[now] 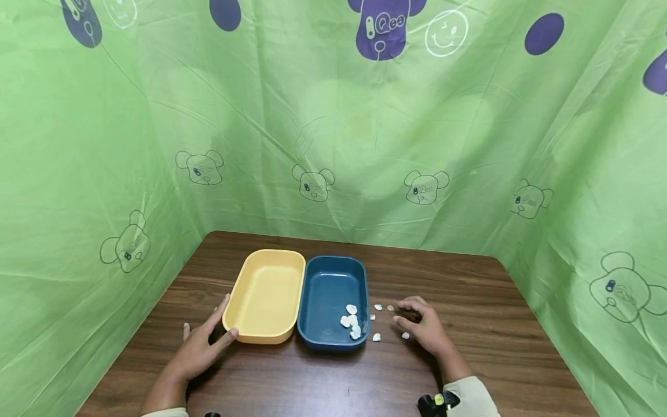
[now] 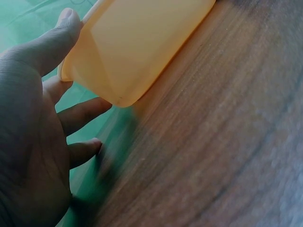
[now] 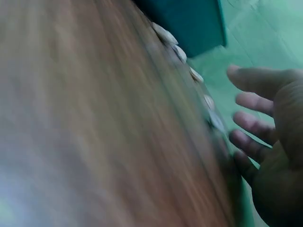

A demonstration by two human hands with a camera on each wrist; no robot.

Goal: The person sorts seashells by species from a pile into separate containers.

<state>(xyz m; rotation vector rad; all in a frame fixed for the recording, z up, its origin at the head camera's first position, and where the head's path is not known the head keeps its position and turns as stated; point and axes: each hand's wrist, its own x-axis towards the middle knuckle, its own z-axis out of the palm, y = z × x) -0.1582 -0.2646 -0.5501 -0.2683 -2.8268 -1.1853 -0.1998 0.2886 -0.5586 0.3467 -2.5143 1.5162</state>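
My left hand (image 1: 197, 352) rests at the near left corner of a yellow tray (image 1: 266, 337), fingers along its left side and thumb at the near rim. In the left wrist view the thumb and fingers lie spread around that tray's corner. Close beside it on the right stands a dark blue tray (image 1: 333, 346), with several small white shell-like pieces (image 1: 352, 320) in its near right part. More such pieces (image 1: 377, 337) lie scattered on the table right of it. Over the rightmost ones hovers my right hand (image 1: 428, 329), fingers loosely bent and apart, nothing visible between them.
Both trays stand on a brown wood-grain table (image 1: 312, 382). Green fabric (image 1: 333, 127) printed with bears surrounds the table at the back and both sides. A black device (image 1: 435, 404) is worn at the right wrist, beside a pale sleeve.
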